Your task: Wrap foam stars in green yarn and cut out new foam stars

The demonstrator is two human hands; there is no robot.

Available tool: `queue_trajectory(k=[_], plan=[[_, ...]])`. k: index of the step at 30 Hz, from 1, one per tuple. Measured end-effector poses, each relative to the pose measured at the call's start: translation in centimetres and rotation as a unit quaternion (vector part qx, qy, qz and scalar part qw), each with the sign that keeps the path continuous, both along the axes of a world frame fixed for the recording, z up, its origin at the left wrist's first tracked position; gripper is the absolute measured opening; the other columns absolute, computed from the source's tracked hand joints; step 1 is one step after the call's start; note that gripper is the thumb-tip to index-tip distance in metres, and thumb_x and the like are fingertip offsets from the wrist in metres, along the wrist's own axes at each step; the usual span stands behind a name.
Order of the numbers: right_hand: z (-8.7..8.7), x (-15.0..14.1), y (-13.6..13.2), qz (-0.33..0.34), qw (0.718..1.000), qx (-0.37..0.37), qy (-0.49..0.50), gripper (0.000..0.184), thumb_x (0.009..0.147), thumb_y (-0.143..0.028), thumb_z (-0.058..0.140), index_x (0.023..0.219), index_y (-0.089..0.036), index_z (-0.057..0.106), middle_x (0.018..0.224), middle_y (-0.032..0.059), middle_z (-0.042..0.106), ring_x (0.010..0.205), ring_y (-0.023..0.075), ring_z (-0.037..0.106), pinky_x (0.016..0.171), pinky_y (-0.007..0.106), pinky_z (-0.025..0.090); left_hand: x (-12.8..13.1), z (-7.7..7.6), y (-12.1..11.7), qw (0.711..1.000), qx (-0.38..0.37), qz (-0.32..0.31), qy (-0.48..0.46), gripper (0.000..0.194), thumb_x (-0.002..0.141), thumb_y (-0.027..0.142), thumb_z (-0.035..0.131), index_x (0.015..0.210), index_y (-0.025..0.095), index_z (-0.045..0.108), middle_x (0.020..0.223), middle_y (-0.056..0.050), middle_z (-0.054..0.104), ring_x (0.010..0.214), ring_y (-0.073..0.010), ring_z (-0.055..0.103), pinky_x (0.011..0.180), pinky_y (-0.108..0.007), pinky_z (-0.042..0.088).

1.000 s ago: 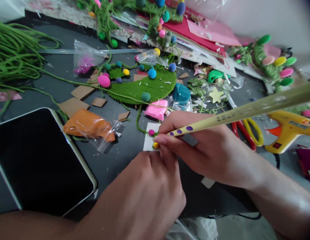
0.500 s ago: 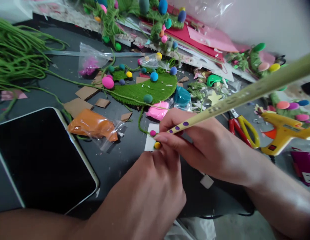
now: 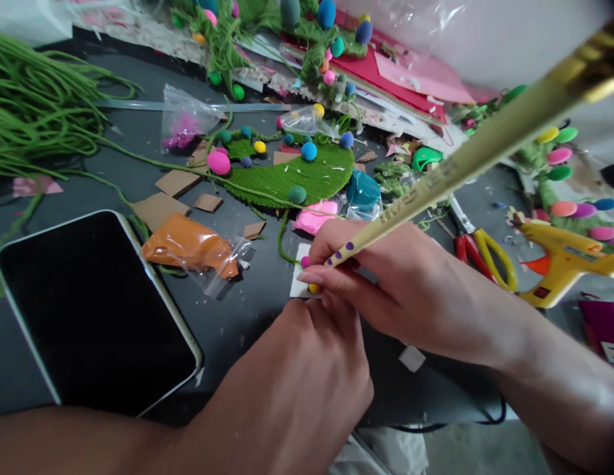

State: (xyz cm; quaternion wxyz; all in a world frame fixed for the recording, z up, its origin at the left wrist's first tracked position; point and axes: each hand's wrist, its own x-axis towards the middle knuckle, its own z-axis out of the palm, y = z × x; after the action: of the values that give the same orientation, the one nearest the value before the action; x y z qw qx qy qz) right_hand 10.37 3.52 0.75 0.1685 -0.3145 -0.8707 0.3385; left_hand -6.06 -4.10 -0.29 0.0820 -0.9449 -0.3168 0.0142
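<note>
Holds a pale yellow pen [image 3: 480, 148] in the right grip [image 3: 410, 284], thumb and fingers closed around its lower end. Tilts the shaft up and away to the right, with purple dots close to the fingers and printed lettering farther along. Curls the left grip [image 3: 311, 369] knuckles-up, just below and to the left of the right one, fingertips tucked out of sight; cannot tell whether pinching anything there.

Has a small white card [image 3: 297, 289] right at the fingertips, lying on the dark counter [image 3: 222, 330] and partly covered by the right grip. Shows a pink ball [image 3: 306, 262] just beside the right fingertips and a yellow ball [image 3: 314, 288] half hidden at the thumb. Includes a green cord [image 3: 282, 247] curving down toward the pink ball.

Faces, just beyond the right grip, a bright pink packet [image 3: 315, 216] and a teal packet [image 3: 362, 191]; farther beyond, a green leaf-shaped piece [image 3: 292, 175] with coloured balls on and around it. Left of both grips, includes an orange packet [image 3: 188, 244] and a dark-screened phone [image 3: 99, 310]. Right of the right grip, includes a red-and-yellow-handled tool [image 3: 480, 239] and a yellow glue gun [image 3: 554, 247].
</note>
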Motion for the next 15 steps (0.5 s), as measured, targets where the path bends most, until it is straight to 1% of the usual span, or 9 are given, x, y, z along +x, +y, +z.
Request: queue_trajectory(k=[2, 3, 5, 8, 12, 13, 15], plan=[[0.04, -0.04, 0.04, -0.007, 1.000, -0.012, -0.009, 0.021, 0.111, -0.028, 0.060, 0.099, -0.013, 0.070, 0.088, 0.0030, 0.070, 0.080, 0.0150, 0.064, 0.075, 0.030, 0.049, 0.02, -0.02, -0.02, 1.000, 0.004, -0.002, 0.007, 0.027, 0.094, 0.019, 0.060, 0.104, 0.016, 0.085, 0.077, -0.010, 0.074, 0.059, -0.0179, 0.060, 0.054, -0.029, 0.041], [0.08, -0.06, 0.06, -0.014, 1.000, -0.022, -0.013, 0.020, 0.110, -0.027, 0.061, 0.097, -0.014, 0.069, 0.087, 0.0028, 0.070, 0.080, 0.0147, 0.065, 0.075, 0.029, 0.049, 0.06, -0.06, -0.03, 1.000, 0.003, -0.003, 0.009, 0.028, 0.094, 0.018, 0.060, 0.108, 0.016, 0.085, 0.076, -0.010, 0.073, 0.058, -0.0179, 0.059, 0.053, -0.030, 0.040], [0.14, -0.13, 0.11, -0.030, 0.999, -0.041, -0.015, 0.020, 0.110, -0.026, 0.061, 0.094, -0.016, 0.067, 0.086, 0.0019, 0.071, 0.079, 0.0143, 0.066, 0.076, 0.028, 0.050, 0.16, -0.15, -0.06, 1.000, -0.003, 0.001, 0.010, 0.029, 0.093, 0.017, 0.059, 0.107, 0.016, 0.084, 0.070, -0.008, 0.070, 0.054, -0.0174, 0.056, 0.050, -0.030, 0.037], [0.15, -0.24, 0.31, -0.030, 0.998, -0.050, -0.006, 0.020, 0.110, -0.027, 0.061, 0.094, -0.018, 0.068, 0.087, 0.0013, 0.073, 0.081, 0.0145, 0.068, 0.078, 0.028, 0.052, 0.26, -0.26, -0.04, 1.000, -0.004, -0.001, -0.003, 0.026, 0.089, 0.016, 0.059, 0.094, 0.015, 0.085, 0.065, -0.007, 0.068, 0.051, -0.0167, 0.056, 0.049, -0.029, 0.035], [0.14, -0.35, 0.51, -0.045, 0.998, -0.051, -0.011, 0.022, 0.109, -0.024, 0.062, 0.088, -0.018, 0.067, 0.084, 0.0004, 0.073, 0.079, 0.0140, 0.068, 0.079, 0.028, 0.052, 0.22, -0.35, 0.01, 0.999, 0.012, -0.004, -0.032, 0.022, 0.080, 0.016, 0.061, 0.065, 0.016, 0.077, 0.061, -0.009, 0.067, 0.048, -0.0175, 0.056, 0.045, -0.030, 0.034], [0.14, -0.33, 0.47, -0.048, 0.998, -0.050, -0.012, 0.022, 0.109, -0.024, 0.062, 0.089, -0.018, 0.067, 0.084, 0.0004, 0.073, 0.078, 0.0140, 0.068, 0.079, 0.028, 0.052, 0.20, -0.38, -0.03, 0.999, 0.013, -0.004, -0.038, 0.022, 0.078, 0.016, 0.061, 0.062, 0.017, 0.076, 0.060, -0.009, 0.066, 0.046, -0.0174, 0.055, 0.044, -0.031, 0.034], [0.14, -0.21, 0.22, -0.041, 0.998, -0.039, -0.014, 0.020, 0.109, -0.026, 0.062, 0.093, -0.018, 0.068, 0.085, 0.0012, 0.073, 0.078, 0.0146, 0.068, 0.077, 0.028, 0.052, 0.16, -0.42, -0.18, 0.999, 0.016, 0.001, -0.044, 0.021, 0.077, 0.015, 0.061, 0.063, 0.015, 0.077, 0.062, -0.011, 0.069, 0.046, -0.0169, 0.055, 0.044, -0.030, 0.035]])
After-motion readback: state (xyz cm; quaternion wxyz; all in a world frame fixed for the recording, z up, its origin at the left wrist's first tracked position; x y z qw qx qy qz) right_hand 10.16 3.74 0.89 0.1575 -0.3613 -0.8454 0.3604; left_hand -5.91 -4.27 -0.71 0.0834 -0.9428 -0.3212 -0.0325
